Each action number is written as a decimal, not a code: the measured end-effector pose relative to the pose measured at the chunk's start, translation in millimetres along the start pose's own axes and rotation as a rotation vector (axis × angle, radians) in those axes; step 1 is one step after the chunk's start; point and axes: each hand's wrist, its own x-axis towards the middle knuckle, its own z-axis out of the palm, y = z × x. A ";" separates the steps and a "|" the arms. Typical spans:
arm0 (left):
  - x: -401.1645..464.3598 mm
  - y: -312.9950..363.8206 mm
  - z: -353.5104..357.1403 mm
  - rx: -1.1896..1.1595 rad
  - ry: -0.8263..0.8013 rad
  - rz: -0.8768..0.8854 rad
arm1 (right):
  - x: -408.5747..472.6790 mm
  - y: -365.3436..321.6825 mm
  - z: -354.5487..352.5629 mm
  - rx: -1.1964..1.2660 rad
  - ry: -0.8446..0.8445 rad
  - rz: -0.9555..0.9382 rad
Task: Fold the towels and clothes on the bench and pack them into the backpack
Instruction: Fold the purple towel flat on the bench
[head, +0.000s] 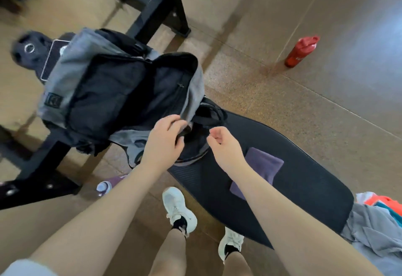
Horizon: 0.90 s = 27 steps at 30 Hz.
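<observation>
Fingers: left hand [165, 138] grips the backpack [113, 93] rim, holding it open; right hand [224, 145] loosely curled, empty.
Towel: purple towel [261, 167] folded beside backpack, ready for packing.

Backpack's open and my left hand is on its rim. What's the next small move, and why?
Probably take the right hand, which holds nothing, to the folded purple towel beside it on the bench. The left hand grips the rim of the backpack, whose mouth gapes, ready for it.

backpack [104, 84] grey-black | towel [264, 163] purple | bottle [301, 52] red | shoes [178, 208] white
</observation>
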 end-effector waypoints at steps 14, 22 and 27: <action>15.4 -98.7 -5.8 0.041 -0.434 0.075 | 89.9 -23.8 90.6 -0.166 0.245 0.232; -31.1 -80.1 10.6 0.031 -0.644 0.131 | 12.3 33.0 104.9 -0.038 0.106 0.410; -43.3 -31.5 30.8 -0.142 -0.320 0.121 | -11.8 49.3 51.4 0.046 0.337 0.262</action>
